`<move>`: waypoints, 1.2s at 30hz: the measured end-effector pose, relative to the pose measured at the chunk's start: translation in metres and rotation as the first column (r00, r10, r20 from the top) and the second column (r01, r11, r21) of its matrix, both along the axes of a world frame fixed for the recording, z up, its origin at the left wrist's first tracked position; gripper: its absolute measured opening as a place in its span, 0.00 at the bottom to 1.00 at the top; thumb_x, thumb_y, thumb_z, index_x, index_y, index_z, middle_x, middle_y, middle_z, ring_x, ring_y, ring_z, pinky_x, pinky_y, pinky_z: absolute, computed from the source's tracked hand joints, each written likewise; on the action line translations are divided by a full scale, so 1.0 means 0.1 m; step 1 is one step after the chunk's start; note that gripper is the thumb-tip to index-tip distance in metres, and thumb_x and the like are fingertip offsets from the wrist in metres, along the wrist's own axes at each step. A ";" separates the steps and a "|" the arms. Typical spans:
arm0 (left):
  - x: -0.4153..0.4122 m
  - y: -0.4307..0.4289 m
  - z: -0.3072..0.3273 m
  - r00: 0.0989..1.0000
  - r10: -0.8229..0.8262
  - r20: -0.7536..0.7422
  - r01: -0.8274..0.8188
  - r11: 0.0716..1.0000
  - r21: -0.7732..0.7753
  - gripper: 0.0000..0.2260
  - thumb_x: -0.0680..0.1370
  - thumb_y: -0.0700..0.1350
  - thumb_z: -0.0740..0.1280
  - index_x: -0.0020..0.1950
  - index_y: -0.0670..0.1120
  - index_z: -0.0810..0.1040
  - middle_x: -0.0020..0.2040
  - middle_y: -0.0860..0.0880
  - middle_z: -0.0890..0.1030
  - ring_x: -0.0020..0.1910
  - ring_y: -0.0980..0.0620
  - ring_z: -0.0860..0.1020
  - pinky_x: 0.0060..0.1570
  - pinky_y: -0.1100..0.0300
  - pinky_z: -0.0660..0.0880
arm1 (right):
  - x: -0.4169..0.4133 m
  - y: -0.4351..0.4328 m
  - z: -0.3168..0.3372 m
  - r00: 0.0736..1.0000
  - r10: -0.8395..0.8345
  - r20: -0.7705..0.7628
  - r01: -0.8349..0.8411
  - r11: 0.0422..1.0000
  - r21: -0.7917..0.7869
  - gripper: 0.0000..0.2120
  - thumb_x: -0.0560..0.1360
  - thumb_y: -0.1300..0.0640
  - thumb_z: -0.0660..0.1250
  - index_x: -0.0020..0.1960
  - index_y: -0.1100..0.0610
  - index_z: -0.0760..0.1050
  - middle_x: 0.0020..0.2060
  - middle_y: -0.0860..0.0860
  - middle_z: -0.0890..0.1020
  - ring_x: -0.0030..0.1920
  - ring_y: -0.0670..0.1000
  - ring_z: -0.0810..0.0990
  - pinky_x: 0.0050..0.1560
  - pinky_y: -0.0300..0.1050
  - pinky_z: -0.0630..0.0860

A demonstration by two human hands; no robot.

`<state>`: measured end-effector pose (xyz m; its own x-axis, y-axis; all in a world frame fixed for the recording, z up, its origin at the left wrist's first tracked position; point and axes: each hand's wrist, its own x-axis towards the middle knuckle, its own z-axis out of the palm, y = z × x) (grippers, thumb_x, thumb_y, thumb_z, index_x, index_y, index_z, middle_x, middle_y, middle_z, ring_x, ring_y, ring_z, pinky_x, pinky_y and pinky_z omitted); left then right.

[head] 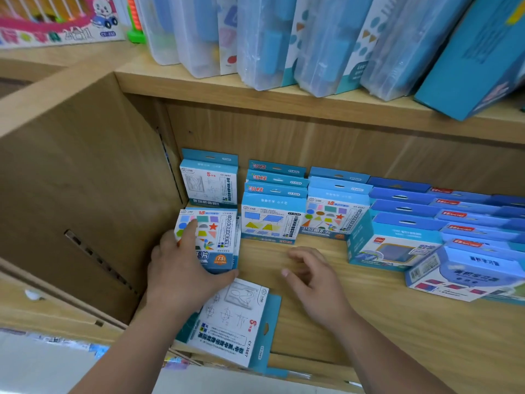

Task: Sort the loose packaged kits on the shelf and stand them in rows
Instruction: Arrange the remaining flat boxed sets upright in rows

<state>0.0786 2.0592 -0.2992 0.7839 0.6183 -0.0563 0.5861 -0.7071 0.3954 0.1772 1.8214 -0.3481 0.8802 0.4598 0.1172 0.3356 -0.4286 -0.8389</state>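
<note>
My left hand [181, 268] grips a blue-and-white kit printed with coloured shapes [216, 237], which stands at the left end of the wooden shelf [369, 314]; my thumb runs along its bottom edge. A white kit with line drawings [235, 322] lies flat at the shelf's front edge, partly under my left wrist. My right hand [312, 277] hovers just above the bare shelf board, fingers loosely curled, holding nothing. Behind stand rows of kits: a white drawing kit [210, 186], a triangles kit [272, 220] and another shapes kit [332, 217].
Darker blue boxes [397, 243] fill the right part of the shelf in rows. The wooden side panel [93, 189] closes off the left. An upper shelf [255, 89] overhead carries clear plastic cases [267, 44] and a teal box [477, 58].
</note>
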 end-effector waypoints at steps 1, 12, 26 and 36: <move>-0.01 0.01 0.01 1.000 0.000 0.019 0.000 1.000 -0.003 0.58 0.56 0.77 0.69 0.79 0.58 0.49 0.72 0.47 0.63 0.69 0.43 0.65 0.66 0.47 0.69 | 0.00 0.00 -0.01 1.000 -0.002 0.000 0.002 1.000 0.013 0.19 0.73 0.41 0.68 0.60 0.49 0.79 0.57 0.39 0.77 0.58 0.44 0.78 0.58 0.48 0.78; -0.57 -0.28 0.18 0.955 -0.067 0.290 0.039 0.994 0.102 0.60 0.55 0.73 0.71 0.80 0.49 0.53 0.73 0.45 0.65 0.67 0.43 0.67 0.64 0.43 0.70 | -0.05 0.04 0.12 0.993 -0.004 -0.118 0.014 0.997 0.076 0.05 0.79 0.53 0.68 0.53 0.51 0.82 0.52 0.43 0.82 0.53 0.40 0.79 0.54 0.35 0.75; -0.70 -0.47 0.06 0.936 -0.186 0.300 0.127 0.970 0.206 0.57 0.56 0.69 0.74 0.77 0.44 0.61 0.72 0.41 0.67 0.67 0.40 0.69 0.63 0.44 0.70 | -0.26 0.51 0.71 0.879 0.195 -0.436 -0.039 0.939 0.341 0.12 0.75 0.56 0.74 0.57 0.49 0.78 0.46 0.55 0.86 0.52 0.51 0.85 0.53 0.41 0.80; -0.73 -0.43 0.05 0.914 -0.072 0.399 0.106 0.992 -0.063 0.54 0.60 0.73 0.72 0.79 0.54 0.54 0.75 0.52 0.63 0.72 0.51 0.64 0.68 0.48 0.69 | -0.05 0.48 0.76 0.808 0.316 -0.497 -0.155 0.928 0.338 0.11 0.77 0.66 0.69 0.59 0.59 0.77 0.53 0.54 0.84 0.54 0.51 0.84 0.58 0.49 0.81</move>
